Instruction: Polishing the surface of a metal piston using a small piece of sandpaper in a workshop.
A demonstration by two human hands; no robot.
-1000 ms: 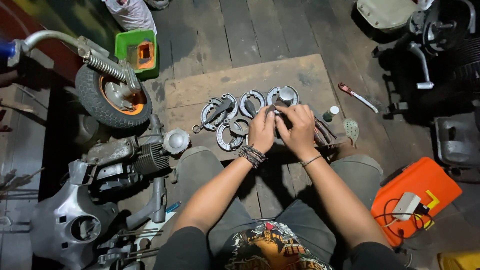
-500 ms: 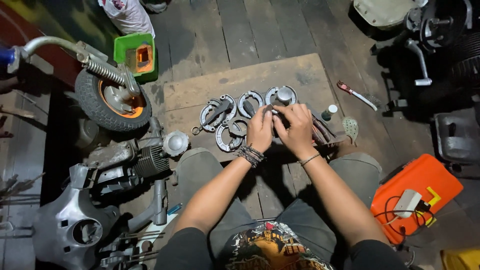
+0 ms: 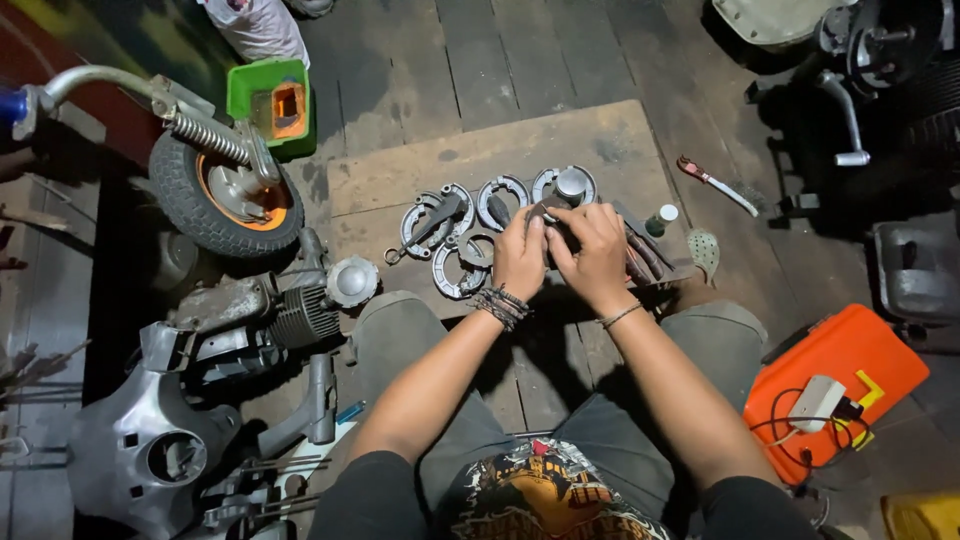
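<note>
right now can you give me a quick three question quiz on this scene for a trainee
1. True or false: both hands meet over the wooden board.
2. Which lies right of the hands: A) orange case B) small wheel?
3. What colour is the tub beyond the wheel?

Key: 1 true, the left hand and right hand work together on a small metal part. 2 A. 3 green.

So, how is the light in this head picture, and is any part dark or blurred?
Head view: light falls from above onto the wooden board and the brake shoes, which glint slightly; the left hand and right hand are sharp and cast shadow toward the knees; the edges, such as the engine parts at the upper right, sink into darkness. The wide lens bends the frame.
</note>
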